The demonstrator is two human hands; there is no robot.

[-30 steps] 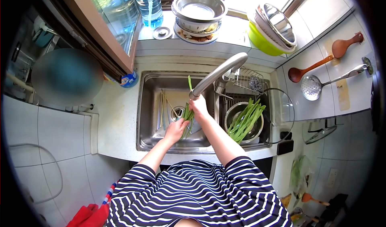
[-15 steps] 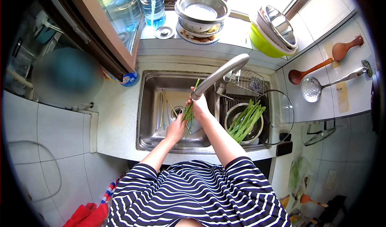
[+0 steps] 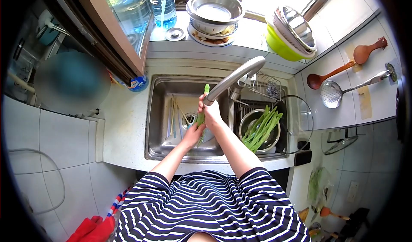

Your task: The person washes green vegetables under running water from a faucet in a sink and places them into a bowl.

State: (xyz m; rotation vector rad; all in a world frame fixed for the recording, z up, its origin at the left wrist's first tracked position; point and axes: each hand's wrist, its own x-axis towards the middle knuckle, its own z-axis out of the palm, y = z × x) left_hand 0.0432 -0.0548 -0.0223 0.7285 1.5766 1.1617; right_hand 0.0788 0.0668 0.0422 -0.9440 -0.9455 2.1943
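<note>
Both of my hands are over the left basin of the steel sink (image 3: 156, 100), under the faucet (image 3: 235, 75). Long flat green beans (image 3: 201, 119) stand upright between them, one tip poking out above. My left hand (image 3: 194, 134) is closed around their lower part. Higher up, my right hand (image 3: 210, 114) wraps the beans right below the spout, partly hidden by it. More green beans (image 3: 262, 128) lie in a round steel bowl (image 3: 278, 140) in the right basin. Chopsticks (image 3: 173, 115) lie on the left basin's floor near the drain (image 3: 189, 120).
A wire rack (image 3: 264, 85) with a scouring pad is behind the bowl. A glass lid (image 3: 311, 126) leans at the sink's right edge. Stacked bowls (image 3: 214, 12) and a green basin (image 3: 281, 44) stand on the sill. Ladles (image 3: 330, 94) hang on the right wall.
The beans have turned in my hands, so a broader green side and a wider tip now show. My left hand has moved slightly right and up, closer to the right hand.
</note>
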